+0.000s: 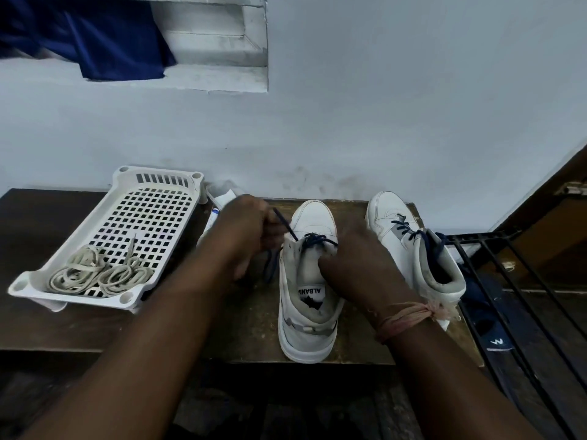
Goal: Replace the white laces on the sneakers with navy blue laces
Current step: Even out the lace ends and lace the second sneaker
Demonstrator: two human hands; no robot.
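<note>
1. Wood formed the worn dark table (79, 325) that stood against a pale wall (381, 122); a white perforated tray (139, 214) at its left held the coiled white laces (98, 276).
2. Left hand (241, 230) pinched a navy lace (284, 227) running up from the near sneaker (309, 312); right hand (359, 258) gripped that sneaker's collar.
3. Second sneaker (397, 236), laced in navy, stood further right; the right hand's fingers were blurred and partly hidden.
</note>
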